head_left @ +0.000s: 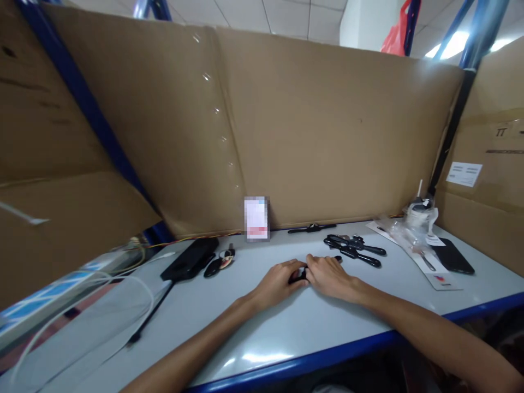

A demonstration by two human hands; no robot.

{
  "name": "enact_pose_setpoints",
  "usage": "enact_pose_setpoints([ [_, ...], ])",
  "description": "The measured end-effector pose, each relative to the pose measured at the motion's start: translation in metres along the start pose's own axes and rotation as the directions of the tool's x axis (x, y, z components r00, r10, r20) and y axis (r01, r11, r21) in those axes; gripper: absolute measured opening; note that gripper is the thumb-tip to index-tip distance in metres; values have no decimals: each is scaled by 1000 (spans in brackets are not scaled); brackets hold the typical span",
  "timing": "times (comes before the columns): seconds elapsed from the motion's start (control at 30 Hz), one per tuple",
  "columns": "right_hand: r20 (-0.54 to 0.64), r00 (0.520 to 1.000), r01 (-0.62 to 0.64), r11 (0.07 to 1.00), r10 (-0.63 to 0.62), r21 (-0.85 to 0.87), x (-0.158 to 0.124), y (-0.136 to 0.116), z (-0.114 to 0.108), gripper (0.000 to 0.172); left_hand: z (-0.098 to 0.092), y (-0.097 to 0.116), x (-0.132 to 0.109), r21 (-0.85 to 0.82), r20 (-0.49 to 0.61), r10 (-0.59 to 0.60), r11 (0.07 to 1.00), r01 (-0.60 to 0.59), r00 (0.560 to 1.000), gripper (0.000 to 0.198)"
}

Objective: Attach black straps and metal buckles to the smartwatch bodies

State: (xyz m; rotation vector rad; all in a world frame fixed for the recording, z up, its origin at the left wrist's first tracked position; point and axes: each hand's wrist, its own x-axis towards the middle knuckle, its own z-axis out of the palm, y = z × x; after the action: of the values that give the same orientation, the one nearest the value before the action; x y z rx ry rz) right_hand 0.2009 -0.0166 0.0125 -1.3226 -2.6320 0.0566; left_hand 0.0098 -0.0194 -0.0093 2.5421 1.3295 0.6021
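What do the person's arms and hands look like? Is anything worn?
The left forearm and the right forearm are bare to the picture's edge: no sleeves show. The left hand and right hand wear no gloves; no watch, bracelet or ring is visible.

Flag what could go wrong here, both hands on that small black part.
1. The small black part is mostly hidden between the left hand and right hand; if it slips out, it may skid across the smooth table.
2. Loose black straps lie just behind the right hand; a backward sweep might scatter them.
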Motion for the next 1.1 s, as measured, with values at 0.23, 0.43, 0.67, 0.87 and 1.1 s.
enact_pose_setpoints([
  [0.23,-44,997,64,993,-59,104,3,28,-13,17,-5,-1,2,-84,-1,16,996,-16,1000,40],
  [0.43,-60,993,105,988,-99,116,8,45,-10,19,-7,1,-1,-17,-18,65,998,-65,998,31],
  [0.67,-67,998,-2,998,6,67,8,36,-6,25,-9,4,-4,19,0,122,992,-122,993,21],
  [0.87,-82,996,-14,999,17,38,7,35,-5,30,-8,6,-5,-29,-3,12,1000,-12,1000,37],
  [1.1,-51,990,140,974,-133,178,6,50,-12,24,-10,7,-4,-23,12,84,996,-84,996,36],
])
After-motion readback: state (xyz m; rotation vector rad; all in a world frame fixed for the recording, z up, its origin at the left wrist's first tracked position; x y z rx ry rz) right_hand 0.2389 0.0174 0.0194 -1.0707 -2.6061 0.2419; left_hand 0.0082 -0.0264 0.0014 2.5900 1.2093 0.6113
